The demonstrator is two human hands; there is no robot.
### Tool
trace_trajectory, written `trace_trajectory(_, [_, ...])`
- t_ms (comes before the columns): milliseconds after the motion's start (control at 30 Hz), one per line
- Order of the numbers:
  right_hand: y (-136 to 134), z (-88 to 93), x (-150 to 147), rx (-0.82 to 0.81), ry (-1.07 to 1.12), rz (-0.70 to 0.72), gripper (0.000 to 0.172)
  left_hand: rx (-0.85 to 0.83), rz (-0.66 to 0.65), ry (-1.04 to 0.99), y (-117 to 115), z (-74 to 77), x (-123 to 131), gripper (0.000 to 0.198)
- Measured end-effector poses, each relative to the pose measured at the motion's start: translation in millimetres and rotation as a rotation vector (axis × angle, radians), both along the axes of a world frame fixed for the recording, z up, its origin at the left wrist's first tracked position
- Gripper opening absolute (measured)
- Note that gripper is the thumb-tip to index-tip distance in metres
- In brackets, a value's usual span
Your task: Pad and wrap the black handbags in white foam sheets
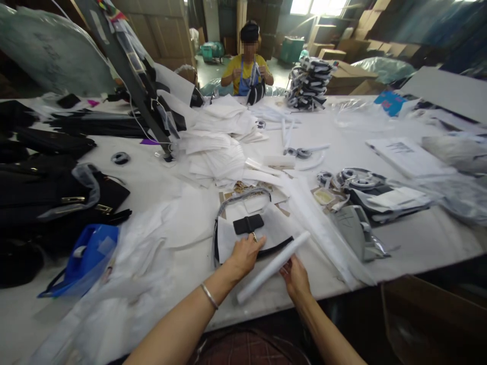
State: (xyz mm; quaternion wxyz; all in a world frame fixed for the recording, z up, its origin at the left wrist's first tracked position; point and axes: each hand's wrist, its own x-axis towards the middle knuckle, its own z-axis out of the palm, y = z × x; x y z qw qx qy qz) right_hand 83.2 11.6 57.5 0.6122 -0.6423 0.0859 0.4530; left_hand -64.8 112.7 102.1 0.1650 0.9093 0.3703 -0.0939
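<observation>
A black handbag [271,250] lies on the table in front of me, mostly covered by white wrapping sheet [227,235]. Its wrapped handle [243,195] arches at the far side, and a black strap tab [248,223] shows on top. My left hand [243,257] is on the bag's front, thumb and forefinger closed around a small gold-coloured clasp [254,236]. A white rolled tube [274,266] lies slantwise along the bag's near edge. My right hand [294,276] grips it from below near its right part; some fingertips are hidden behind it.
Stacked white sheets [216,157] lie beyond the bag, beside a slanted grey post [133,76]. Black bags [57,187] and a blue item [89,256] are on the left. A grey tape dispenser [352,230] stands right. Across the table, a person in yellow [247,71] handles a bag.
</observation>
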Motion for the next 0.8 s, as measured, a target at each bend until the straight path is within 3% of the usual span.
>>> trace_trajectory(133, [0, -0.9, -12, 0.032, -0.05, 0.104, 0.058, -0.003, 0.005, -0.014, -1, -1.3, 0, 0.065])
trace_trajectory(233, [-4, -1.9, -18, 0.044, -0.142, 0.158, 0.062, -0.018, 0.008, -0.019, -1, -1.4, -1, 0.065])
trace_trajectory(500, [-16, -13.8, -34, 0.016, -0.226, 0.313, 0.052, 0.009, 0.016, -0.031, -1, -4.7, -1, 0.066])
trace_trajectory(667, [-21, -20.9, -37, -0.081, -0.119, 0.151, 0.043, 0.004, -0.007, -0.013, 1, -6.1, -1, 0.066])
trace_trajectory(800, [-8, -16.7, -39, 0.0, 0.046, 0.111, 0.045, -0.02, -0.034, 0.013, 5, -3.9, 0, 0.066])
